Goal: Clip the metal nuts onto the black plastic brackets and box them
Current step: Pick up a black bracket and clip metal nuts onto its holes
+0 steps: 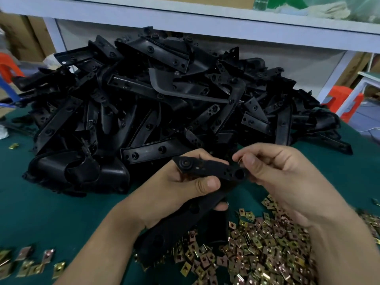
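My left hand (185, 188) grips a black plastic bracket (207, 168) above the green table, thumb on its lower edge; the bracket's long body runs down under my left wrist. My right hand (273, 175) pinches a small metal nut (240, 160) between thumb and forefinger at the bracket's right end, beside a round hole. The nut is mostly hidden by the fingertips. A heap of brass-coloured metal nuts (257, 249) lies under my right forearm.
A big pile of black brackets (164, 99) fills the middle of the green table (41, 212). A few loose nuts (30, 264) lie at the lower left. A white shelf frame (205, 19) stands behind; orange stools (345, 99) stand at the right.
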`<state>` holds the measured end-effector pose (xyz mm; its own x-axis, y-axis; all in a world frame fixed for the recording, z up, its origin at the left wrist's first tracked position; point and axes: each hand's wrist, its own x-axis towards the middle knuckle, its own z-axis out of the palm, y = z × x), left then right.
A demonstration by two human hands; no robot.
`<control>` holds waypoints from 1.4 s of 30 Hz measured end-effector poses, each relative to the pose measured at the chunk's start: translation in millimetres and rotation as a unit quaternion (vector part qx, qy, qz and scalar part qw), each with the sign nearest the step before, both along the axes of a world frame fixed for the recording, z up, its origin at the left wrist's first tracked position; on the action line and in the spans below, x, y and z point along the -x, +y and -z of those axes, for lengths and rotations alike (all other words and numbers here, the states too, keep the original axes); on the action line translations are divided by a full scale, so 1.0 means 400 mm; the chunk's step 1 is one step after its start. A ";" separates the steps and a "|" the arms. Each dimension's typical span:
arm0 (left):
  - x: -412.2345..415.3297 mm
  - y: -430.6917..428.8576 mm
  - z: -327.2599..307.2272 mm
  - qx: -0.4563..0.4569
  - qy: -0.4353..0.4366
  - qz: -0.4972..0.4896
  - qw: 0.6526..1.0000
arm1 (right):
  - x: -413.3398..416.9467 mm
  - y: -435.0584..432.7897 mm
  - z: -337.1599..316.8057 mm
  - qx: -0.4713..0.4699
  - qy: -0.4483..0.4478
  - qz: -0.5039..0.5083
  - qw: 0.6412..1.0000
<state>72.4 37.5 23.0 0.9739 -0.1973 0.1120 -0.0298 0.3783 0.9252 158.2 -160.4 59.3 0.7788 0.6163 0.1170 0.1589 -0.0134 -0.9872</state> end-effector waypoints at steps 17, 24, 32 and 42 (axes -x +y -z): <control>0.013 -0.012 -0.028 -0.155 -0.039 -0.014 0.987 | 0.019 -0.032 -0.015 0.120 -0.154 -0.041 0.980; 0.007 -0.003 -0.020 -0.192 -0.054 0.006 0.980 | 0.027 -0.035 -0.024 0.164 -0.180 -0.066 0.968; 0.008 -0.011 -0.010 -0.301 -0.075 0.035 0.950 | 0.039 -0.059 -0.046 0.281 -0.206 -0.088 0.933; -0.004 -0.008 0.000 -0.227 -0.097 -0.085 0.965 | 0.031 -0.005 -0.015 0.173 -0.152 0.009 0.973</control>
<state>74.1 34.4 23.1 0.9658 -0.1090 0.2354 -0.2455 -0.0907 0.9651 145.9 -162.5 65.2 0.7523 0.6457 0.1313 0.4387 -0.3421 -0.8310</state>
